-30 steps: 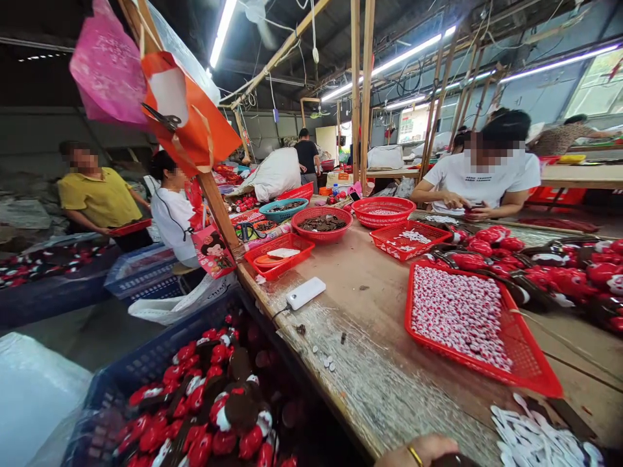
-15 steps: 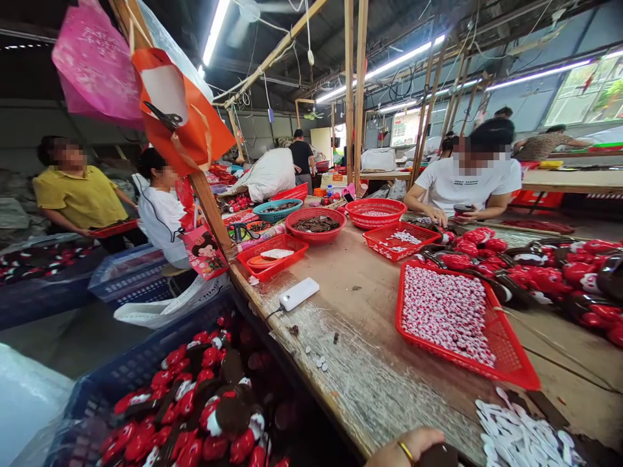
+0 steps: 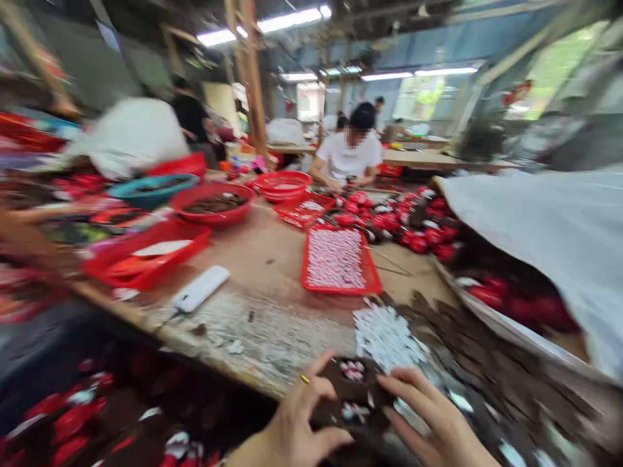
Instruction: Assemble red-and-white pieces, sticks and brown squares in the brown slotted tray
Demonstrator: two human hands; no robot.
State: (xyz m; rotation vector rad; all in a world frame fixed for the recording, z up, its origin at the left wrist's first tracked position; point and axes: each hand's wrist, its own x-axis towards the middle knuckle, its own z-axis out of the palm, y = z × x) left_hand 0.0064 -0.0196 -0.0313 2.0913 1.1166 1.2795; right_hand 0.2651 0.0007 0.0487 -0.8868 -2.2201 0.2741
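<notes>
Near the bottom of the view, my left hand (image 3: 296,418), with a gold ring, grips the left side of a dark brown piece (image 3: 348,386), thumb below and fingers along the edge. My right hand (image 3: 431,415) has its fingers closed on the piece's right side. On the piece sit small red-and-white bits and a white part; motion blur hides their detail. Just beyond it, a heap of small white plastic parts (image 3: 387,331) lies on the table. Dark brown flat strips (image 3: 452,344) are spread to the right.
A red basket (image 3: 372,269) of small pink-and-white pieces stands ahead. To the left are a white power bank (image 3: 202,288) and a red tray (image 3: 202,240). A white sack (image 3: 535,214) of red-and-brown items lies right. A co-worker (image 3: 350,149) sits across the table (image 3: 263,259).
The view has swung to the right. My right hand has come into view, along with the sack. The brown piece, barely visible at the bottom edge before, now shows between both hands.
</notes>
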